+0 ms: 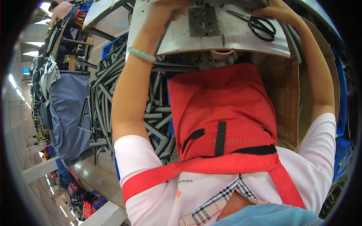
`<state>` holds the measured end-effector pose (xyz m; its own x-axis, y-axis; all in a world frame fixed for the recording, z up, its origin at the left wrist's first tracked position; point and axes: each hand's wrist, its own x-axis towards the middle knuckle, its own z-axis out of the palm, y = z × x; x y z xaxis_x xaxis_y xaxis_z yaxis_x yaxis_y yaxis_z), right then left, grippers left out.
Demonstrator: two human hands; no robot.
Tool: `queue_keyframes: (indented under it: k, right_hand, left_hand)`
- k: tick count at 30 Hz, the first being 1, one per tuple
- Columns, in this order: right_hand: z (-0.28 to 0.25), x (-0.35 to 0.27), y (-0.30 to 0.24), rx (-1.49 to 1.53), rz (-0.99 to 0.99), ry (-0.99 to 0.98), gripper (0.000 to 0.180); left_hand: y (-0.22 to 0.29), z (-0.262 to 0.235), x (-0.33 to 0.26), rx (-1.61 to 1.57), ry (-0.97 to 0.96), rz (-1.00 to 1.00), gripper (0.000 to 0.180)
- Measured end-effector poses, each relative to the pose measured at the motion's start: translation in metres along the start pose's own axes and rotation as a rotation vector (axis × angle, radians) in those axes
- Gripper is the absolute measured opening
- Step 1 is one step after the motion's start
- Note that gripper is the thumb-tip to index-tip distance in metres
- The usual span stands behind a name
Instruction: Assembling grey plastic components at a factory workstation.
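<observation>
My left hand (166, 15) reaches up onto the grey metal worktable (241, 41), its fingers curled around a dark grey strip (169, 30) that runs down past my wrist. A pale green bangle (141, 54) sits on that forearm. My right hand (279, 10) lies at the table's far edge on a dark grey piece (245, 3); its fingers are cut off by the frame. Between the hands is a square dark metal plate (203, 20) set into the tabletop. Black scissors (260, 26) lie just below my right hand. A red apron (222, 109) covers my lap.
A blue bin (109, 47) heaped with several dark grey strips (124, 94) stands at my left. A brown cardboard box (286, 90) is at my right, with blue crates (341, 98) beyond it. Blue fabric (68, 109) hangs farther left; another person (62, 9) works far off.
</observation>
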<state>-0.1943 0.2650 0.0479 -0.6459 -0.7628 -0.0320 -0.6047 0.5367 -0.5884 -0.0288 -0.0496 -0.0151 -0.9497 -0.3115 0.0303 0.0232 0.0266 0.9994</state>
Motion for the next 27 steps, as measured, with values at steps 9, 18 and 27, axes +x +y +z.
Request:
queue_keyframes:
  k: [9,18,27]
  right_hand:
    - [0.154,-0.080,-0.073,-0.472,-1.034,0.213,0.018]
    - [0.089,-0.064,-0.034,-0.203,-0.556,-0.004,0.053]
    - [0.038,-0.071,0.020,-0.166,-0.082,-0.027,0.079]
  left_hand:
    - [0.029,0.098,-0.065,0.511,-0.192,0.099,0.023]
    - [-0.013,0.053,-0.105,0.258,-0.345,-0.229,0.045]
    - [0.020,0.047,-0.100,0.346,-0.181,-0.042,0.030]
